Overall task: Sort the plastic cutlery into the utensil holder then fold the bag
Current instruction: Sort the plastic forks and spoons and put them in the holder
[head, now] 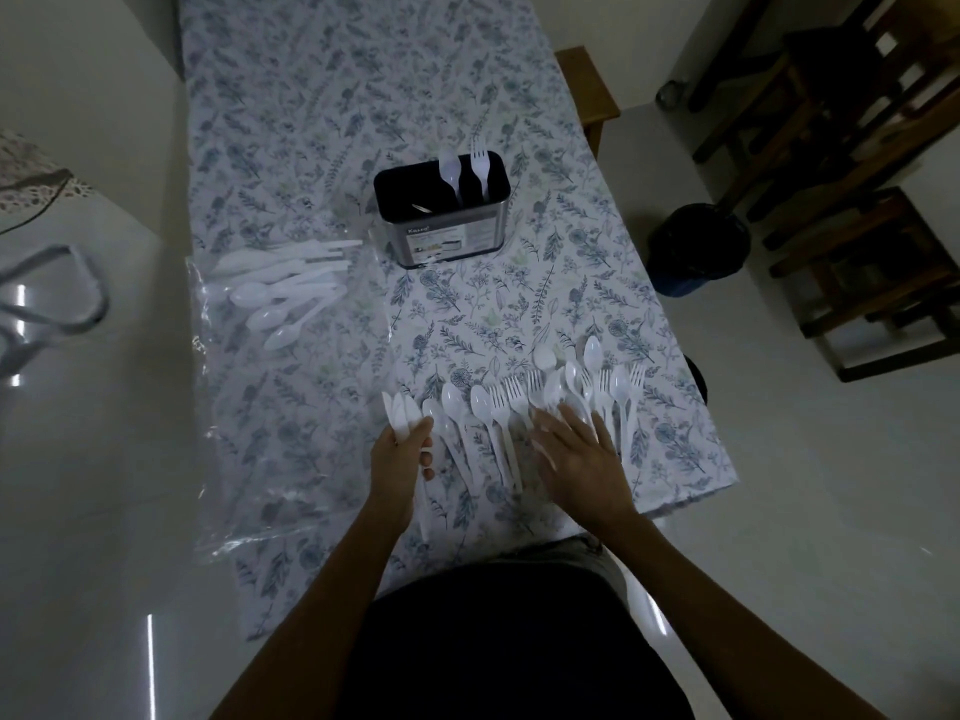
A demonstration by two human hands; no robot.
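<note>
Near the table's front edge, both hands touch spread cutlery.

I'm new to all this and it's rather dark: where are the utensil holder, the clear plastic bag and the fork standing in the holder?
utensil holder [451, 240]: head view, front wall by the label.
plastic bag [249, 459]: head view, flat bare middle.
fork [479, 157]: head view, tines above the rim.

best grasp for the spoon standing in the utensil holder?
Probably pinch the spoon at its bowl and upper neck, coming straight down from above. Only that end clears the utensil holder rim; the handle is sunk inside, and a fork stands close on its right, so pinch front to back.
</note>
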